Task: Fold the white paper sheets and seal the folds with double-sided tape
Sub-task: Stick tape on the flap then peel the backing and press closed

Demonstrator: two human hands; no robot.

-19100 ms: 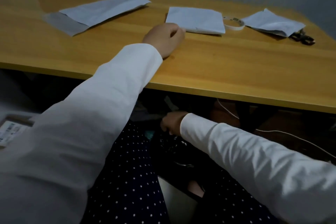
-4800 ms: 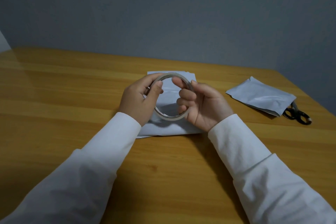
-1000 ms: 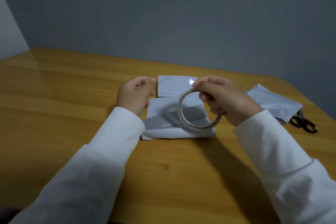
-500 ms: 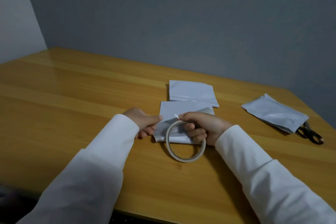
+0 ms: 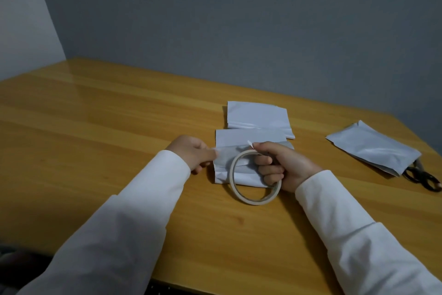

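Head view showed the left hand (image 5: 191, 154) at the left edge of the nearest folded sheet (image 5: 241, 151), thumb and fingers pinched together on what appeared to be the free end of the tape; dim light made the strip itself hard to separate from the paper. The sheet lay flat on the surface (image 5: 95, 141), its upper flap folded down. To its right, the right hand (image 5: 279, 165) was clamped on the tape roll (image 5: 253, 177), fingers curled through the ring, which stood tilted over the sheet's lower edge.

Risks judged from this position:
- The strip could land skewed off the fold line if the roll was pulled at an angle to the left pinch.
- Nothing pressed the sheet down; tension on the tape could drag or lift it.
- Slack tape could fold onto itself and stick.

A second folded sheet (image 5: 258, 116) lay just behind, a third (image 5: 373, 148) well to the right, partly covering the scissors (image 5: 423, 177).
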